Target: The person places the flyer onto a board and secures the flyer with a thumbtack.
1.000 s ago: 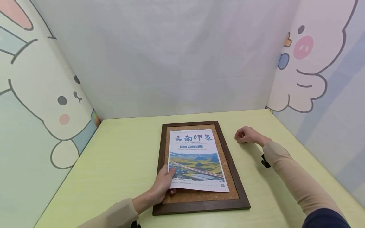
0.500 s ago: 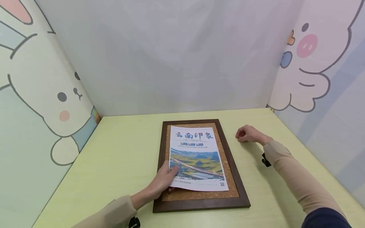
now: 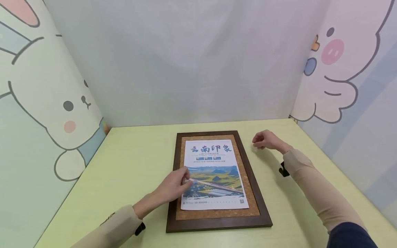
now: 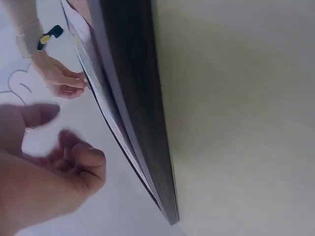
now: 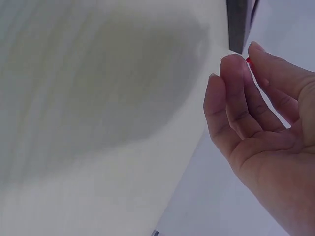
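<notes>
A printed poster (image 3: 214, 187) with blue lettering and a landscape picture lies flat on a cork board (image 3: 217, 215) in a dark wooden frame. My left hand (image 3: 173, 184) hovers over the poster's lower left edge, fingers loosely bent around nothing; the left wrist view shows a gap between thumb and fingers. To the right of the board, my right hand (image 3: 268, 140) is raised a little above the table. Between its thumb and fingertip it pinches a small red object (image 5: 249, 60), mostly hidden by the fingers.
The board rests on a pale yellow-green table (image 3: 139, 151). A grey back wall (image 3: 198, 69) and side walls with cartoon animals enclose it. Dark straps are on both wrists.
My left hand has let go of the poster's left edge, and the poster's lower left corner now lies flat. My right hand has shifted slightly toward the board.
</notes>
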{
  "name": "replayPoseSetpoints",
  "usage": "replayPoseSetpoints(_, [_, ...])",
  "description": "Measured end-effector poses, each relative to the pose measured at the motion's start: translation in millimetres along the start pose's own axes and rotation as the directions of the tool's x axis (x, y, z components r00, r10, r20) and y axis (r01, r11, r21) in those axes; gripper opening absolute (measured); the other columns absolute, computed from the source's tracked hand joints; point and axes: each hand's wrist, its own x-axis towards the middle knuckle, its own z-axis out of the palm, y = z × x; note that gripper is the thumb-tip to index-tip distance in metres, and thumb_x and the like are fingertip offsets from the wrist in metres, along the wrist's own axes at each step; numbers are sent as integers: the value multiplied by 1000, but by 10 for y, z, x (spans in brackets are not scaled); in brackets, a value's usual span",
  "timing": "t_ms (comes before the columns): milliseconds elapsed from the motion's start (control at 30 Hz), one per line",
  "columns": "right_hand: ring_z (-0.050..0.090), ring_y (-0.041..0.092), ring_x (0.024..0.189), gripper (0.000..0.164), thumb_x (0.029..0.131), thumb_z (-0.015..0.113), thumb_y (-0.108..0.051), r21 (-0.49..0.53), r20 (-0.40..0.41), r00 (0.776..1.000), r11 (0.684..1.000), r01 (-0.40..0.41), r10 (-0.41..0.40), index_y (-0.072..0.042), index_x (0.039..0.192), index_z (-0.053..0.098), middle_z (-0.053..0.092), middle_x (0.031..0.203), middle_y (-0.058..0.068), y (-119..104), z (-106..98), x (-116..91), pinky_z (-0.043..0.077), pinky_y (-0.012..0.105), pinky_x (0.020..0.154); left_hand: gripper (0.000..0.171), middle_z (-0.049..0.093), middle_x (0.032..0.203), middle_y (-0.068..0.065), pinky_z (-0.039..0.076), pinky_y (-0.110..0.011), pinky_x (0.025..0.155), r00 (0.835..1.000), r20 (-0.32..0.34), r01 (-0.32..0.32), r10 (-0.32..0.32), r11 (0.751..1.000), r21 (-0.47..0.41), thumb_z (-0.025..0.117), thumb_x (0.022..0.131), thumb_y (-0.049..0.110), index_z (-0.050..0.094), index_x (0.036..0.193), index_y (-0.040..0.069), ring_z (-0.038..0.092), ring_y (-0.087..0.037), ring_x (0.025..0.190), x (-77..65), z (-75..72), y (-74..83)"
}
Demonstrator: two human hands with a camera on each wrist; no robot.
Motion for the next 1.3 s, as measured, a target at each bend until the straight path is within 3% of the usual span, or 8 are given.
replayPoseSetpoints(67, [65, 20, 72, 17, 91, 65, -9, 38, -8, 1000, 999, -6, 6, 6, 99, 65, 67, 90, 25, -86, -7, 90, 57, 35, 67, 17, 59, 91, -6, 43, -31, 70, 992, 36, -121, 119, 988, 93, 67, 90, 23, 60, 98, 9, 51, -18, 84, 63, -11, -68])
replayPoseSetpoints(133, [67, 26, 75, 19, 92, 65, -10, 66, -19, 1000, 998, -7, 8, 6, 102, 65, 67, 95, 28, -183, 6, 188, 58, 38, 71, 28, 57, 118, -15, 43, -45, 88, 976, 89, -209, 197, 965, 159, 68, 89, 29, 62, 108, 9, 49, -28, 110, 121, -10, -151])
replayPoseSetpoints(233, [67, 36, 82, 21, 92, 64, -11, 102, -31, 1000, 995, 6, -3, 7, 104, 66, 67, 99, 30, -318, 54, 338, 57, 45, 76, 49, 40, 146, -24, 32, -64, 103, 960, 169, -255, 222, 945, 204, 68, 87, 41, 59, 126, 11, 33, -45, 136, 176, 0, -258])
replayPoseSetpoints(300, [66, 40, 85, 21, 92, 65, -11, 118, -37, 999, 993, 12, -8, 6, 105, 66, 67, 99, 30, -400, 100, 437, 56, 47, 78, 61, 30, 153, -25, 25, -67, 108, 955, 207, -256, 213, 944, 210, 67, 86, 46, 53, 136, 13, 23, -48, 142, 192, 12, -308])
replayPoseSetpoints(433, [63, 42, 84, 20, 92, 65, -12, 136, -48, 999, 991, 11, -4, 5, 103, 66, 67, 96, 30, -500, 221, 644, 55, 48, 77, 74, 24, 157, -24, 19, -67, 112, 947, 253, -254, 199, 945, 205, 66, 85, 51, 43, 145, 14, 17, -48, 145, 209, 45, -373])
replayPoseSetpoints(733, [58, 26, 73, 19, 90, 69, -16, 138, -42, 999, 990, -20, 26, -1, 101, 69, 68, 92, 16, -717, 528, 999, 51, 34, 66, 78, 21, 159, -20, 12, -65, 115, 943, 280, -241, 179, 948, 207, 64, 86, 54, 38, 149, 15, 16, -43, 148, 228, 57, -394])
replayPoseSetpoints(967, [58, 18, 71, 17, 88, 71, -14, 106, -23, 1000, 994, -18, 20, -3, 100, 71, 69, 95, 13, -915, 739, 1136, 49, 27, 64, 80, 18, 161, -17, 10, -62, 118, 945, 293, -215, 143, 950, 228, 62, 86, 58, 36, 150, 19, 13, -40, 149, 254, 45, -420])
replayPoseSetpoints(1300, [54, 14, 65, 12, 87, 72, -15, 52, 34, 999, 999, 16, -18, -6, 95, 73, 68, 82, 5, -1010, 893, 1281, 45, 23, 60, 81, 18, 161, -15, 12, -60, 118, 944, 303, -210, 133, 949, 237, 61, 85, 60, 35, 150, 20, 13, -40, 149, 277, 49, -426])
